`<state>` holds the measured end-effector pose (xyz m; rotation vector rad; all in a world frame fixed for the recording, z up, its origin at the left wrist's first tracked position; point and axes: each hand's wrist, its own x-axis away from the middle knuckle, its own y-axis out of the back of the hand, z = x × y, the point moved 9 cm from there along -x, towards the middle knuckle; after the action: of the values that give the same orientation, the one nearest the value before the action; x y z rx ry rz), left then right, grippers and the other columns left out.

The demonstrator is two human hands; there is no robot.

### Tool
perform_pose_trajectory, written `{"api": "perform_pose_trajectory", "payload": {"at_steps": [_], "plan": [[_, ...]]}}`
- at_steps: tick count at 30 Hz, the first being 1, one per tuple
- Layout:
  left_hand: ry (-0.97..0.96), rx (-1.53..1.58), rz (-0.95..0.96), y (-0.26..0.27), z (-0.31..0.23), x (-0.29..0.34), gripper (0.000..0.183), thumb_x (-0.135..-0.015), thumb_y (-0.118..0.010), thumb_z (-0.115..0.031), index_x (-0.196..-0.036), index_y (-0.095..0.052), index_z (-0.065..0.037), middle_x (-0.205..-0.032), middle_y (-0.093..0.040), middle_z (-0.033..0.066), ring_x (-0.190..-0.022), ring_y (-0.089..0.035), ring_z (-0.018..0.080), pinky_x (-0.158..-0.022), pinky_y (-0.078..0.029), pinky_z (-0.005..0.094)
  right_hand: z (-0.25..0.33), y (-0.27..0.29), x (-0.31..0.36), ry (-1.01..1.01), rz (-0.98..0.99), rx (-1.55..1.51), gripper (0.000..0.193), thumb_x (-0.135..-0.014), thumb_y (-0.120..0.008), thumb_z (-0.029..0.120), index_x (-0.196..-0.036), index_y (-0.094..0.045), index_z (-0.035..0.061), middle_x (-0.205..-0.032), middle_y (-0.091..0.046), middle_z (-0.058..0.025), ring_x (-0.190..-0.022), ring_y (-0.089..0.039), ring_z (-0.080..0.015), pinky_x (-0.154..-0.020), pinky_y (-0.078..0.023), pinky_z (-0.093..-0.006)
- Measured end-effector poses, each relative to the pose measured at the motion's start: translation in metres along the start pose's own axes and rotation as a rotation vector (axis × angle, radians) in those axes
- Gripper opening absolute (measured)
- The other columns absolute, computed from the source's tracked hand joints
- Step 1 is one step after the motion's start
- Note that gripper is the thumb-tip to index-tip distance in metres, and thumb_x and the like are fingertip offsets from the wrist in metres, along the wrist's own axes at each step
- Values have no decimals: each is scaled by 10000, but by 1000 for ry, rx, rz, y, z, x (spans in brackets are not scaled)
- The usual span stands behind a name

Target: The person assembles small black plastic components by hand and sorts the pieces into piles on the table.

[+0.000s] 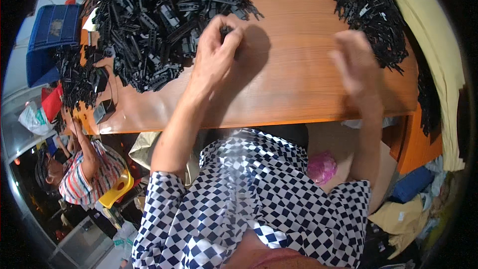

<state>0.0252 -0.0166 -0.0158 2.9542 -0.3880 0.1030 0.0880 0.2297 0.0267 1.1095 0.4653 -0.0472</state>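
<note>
My left hand (215, 52) is over the table at the near edge of a big heap of black plastic clip-like parts (149, 30). Its fingers are curled round a small black plastic part (225, 32), mostly hidden by the thumb and fingers. Farther right, my right hand (356, 62) is blurred by motion above the wooden table (294, 69). A gap shows between its thumb and fingers, and I see nothing in it. Just beyond that hand lies a second heap of thin black plastic parts (373, 17).
At the left, a blue bin (54, 40) stands near more black parts (74, 77) and a small black box (104, 111). A person in a striped top (92, 174) works there beside a yellow chair (117, 189). Cream cloth (433, 60) hangs along the right side. A pink bag (322, 167) lies below the table.
</note>
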Motion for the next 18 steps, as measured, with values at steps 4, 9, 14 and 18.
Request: {"api": "perform_pose_trajectory", "payload": {"at_steps": [4, 9, 14, 18], "plan": [[-556, -988, -201, 13, -47, -26, 232, -847, -585, -70, -1079, -585, -70, -931, -593, 136, -767, -631, 292, -668, -511, 361, -24, 13, -23, 167, -70, 497, 291, -767, -536, 18, -1051, -581, 64, -949, -542, -69, -884, -555, -240, -746, -476, -333], [-477, -1486, -101, 13, -36, -63, 231, -847, -602, -170, -1072, -582, -122, -993, -582, 109, -838, -639, 317, -712, -523, 415, -41, -11, -40, 233, 107, 533, 232, -773, -511, 53, -1000, -560, 60, -910, -510, -94, -919, -523, -269, -776, -443, -363], [-591, -1444, -131, 25, -45, -63, 236, -860, -604, -204, -1076, -602, -109, -1017, -591, 83, -932, -614, 308, -765, -514, 392, -39, -24, -46, 268, 68, 495, 198, -788, -611, 101, -975, -552, 69, -916, -528, -85, -932, -533, -263, -776, -471, -386], [-538, -1081, -247, 44, -58, -52, 280, -893, -599, -243, -1136, -603, -104, -1044, -640, 90, -903, -638, 250, -762, -512, 336, -44, -31, -44, 246, -28, 458, 224, -781, -656, 126, -972, -553, 70, -861, -545, -63, -861, -560, -254, -747, -483, -370]]}}
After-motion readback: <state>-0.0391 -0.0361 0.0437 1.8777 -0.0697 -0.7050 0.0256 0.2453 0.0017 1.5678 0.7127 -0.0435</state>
